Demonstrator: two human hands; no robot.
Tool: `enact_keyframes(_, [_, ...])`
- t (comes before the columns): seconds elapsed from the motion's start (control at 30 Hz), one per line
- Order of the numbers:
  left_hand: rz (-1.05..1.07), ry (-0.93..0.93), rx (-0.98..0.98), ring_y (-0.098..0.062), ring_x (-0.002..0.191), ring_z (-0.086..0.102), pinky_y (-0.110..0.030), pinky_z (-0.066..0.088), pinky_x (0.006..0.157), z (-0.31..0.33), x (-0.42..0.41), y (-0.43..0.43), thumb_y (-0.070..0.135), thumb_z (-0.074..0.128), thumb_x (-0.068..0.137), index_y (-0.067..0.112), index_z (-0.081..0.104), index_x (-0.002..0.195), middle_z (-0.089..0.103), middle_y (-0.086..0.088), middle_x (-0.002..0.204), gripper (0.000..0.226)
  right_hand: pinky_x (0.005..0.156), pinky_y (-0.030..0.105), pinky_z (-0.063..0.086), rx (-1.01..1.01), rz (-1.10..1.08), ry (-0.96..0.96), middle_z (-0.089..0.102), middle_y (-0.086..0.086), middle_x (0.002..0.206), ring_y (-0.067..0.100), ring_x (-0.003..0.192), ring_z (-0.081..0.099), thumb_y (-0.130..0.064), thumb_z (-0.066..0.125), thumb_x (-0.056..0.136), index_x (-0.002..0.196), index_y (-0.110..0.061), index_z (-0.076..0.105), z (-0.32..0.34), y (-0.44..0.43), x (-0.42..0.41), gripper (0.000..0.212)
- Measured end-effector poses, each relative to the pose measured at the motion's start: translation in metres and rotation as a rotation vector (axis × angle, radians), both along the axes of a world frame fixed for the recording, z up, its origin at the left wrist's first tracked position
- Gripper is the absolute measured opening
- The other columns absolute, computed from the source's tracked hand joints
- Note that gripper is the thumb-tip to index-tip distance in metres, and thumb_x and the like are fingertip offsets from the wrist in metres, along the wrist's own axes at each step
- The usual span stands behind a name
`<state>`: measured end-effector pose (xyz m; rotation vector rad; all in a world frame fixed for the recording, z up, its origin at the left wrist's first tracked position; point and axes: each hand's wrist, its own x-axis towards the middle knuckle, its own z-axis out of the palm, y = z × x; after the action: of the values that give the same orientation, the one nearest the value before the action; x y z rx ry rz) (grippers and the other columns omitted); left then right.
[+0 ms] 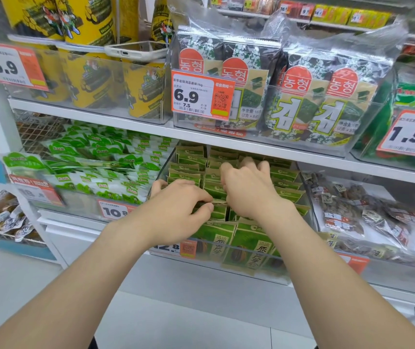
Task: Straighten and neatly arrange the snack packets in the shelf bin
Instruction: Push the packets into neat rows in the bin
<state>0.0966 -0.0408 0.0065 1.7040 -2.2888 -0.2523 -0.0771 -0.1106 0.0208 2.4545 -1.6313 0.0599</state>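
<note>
Left hand (178,205) pinches one of the mid-frame snack packets (285,176), right hand (249,190) curls over others; a hard tug could topple adjacent rows in the bin (163,170).

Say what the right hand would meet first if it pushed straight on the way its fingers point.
Probably the upright green packets at the back of the bin, just beyond the right hand. Depth is hard to judge.
</note>
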Motion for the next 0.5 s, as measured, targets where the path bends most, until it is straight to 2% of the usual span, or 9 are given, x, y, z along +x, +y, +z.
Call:
enact_keyframes(0.1, [0.007, 0.015, -0.025, -0.011, 0.121, 0.047, -0.045, 0.025, 0.098, 0.0008, -0.0004, 0.0001, 0.047, 0.037, 0.109, 0.033, 0.071, 0.117, 0.064, 0.013, 0.101, 0.038, 0.097, 0.05, 0.036, -0.079, 0.022, -0.073, 0.069, 0.002, 0.108, 0.031, 0.12, 0.051, -0.015, 0.068, 0.094, 0.107, -0.022, 0.067, -0.0003, 0.0, -0.0016, 0.015])
enact_keyframes(0.2, [0.008, 0.014, -0.009, -0.013, 0.134, 0.044, -0.048, 0.023, 0.104, -0.0007, -0.0005, -0.0007, 0.047, 0.037, 0.109, 0.034, 0.071, 0.118, 0.067, 0.013, 0.106, 0.037, 0.096, 0.049, 0.035, -0.065, 0.023, -0.05, 0.069, 0.001, 0.1, 0.029, 0.115, 0.052, -0.019, 0.067, 0.097, 0.1, -0.024, 0.075, -0.0033, -0.0005, -0.0017, 0.009])
enact_keyframes(0.27, [0.009, 0.007, 0.009, -0.015, 0.145, 0.038, -0.051, 0.02, 0.108, -0.0023, -0.0005, -0.0011, 0.047, 0.036, 0.108, 0.034, 0.071, 0.117, 0.069, 0.012, 0.113, 0.038, 0.094, 0.049, 0.032, -0.041, 0.019, -0.032, 0.069, 0.003, 0.095, 0.03, 0.115, 0.05, -0.019, 0.066, 0.098, 0.101, -0.023, 0.076, -0.0061, -0.0016, -0.0002, 0.011])
enact_keyframes(0.4, [0.024, 0.02, -0.023, -0.014, 0.136, 0.044, -0.042, 0.018, 0.098, -0.0033, -0.001, -0.0011, 0.047, 0.039, 0.107, 0.034, 0.07, 0.12, 0.068, 0.008, 0.116, 0.036, 0.092, 0.048, 0.032, -0.086, 0.011, -0.07, 0.066, 0.001, 0.089, 0.03, 0.113, 0.052, -0.013, 0.065, 0.098, 0.098, -0.022, 0.076, -0.0048, -0.0001, 0.0007, 0.014])
enact_keyframes(0.5, [0.025, 0.025, -0.036, -0.014, 0.135, 0.045, -0.041, 0.019, 0.098, -0.0026, -0.0005, -0.0004, 0.047, 0.04, 0.107, 0.032, 0.069, 0.122, 0.068, 0.009, 0.118, 0.036, 0.083, 0.043, 0.033, -0.216, 0.006, -0.098, 0.063, 0.0, 0.085, 0.027, 0.101, 0.054, -0.01, 0.061, 0.099, 0.089, -0.02, 0.07, -0.0028, 0.0027, -0.0005, 0.016])
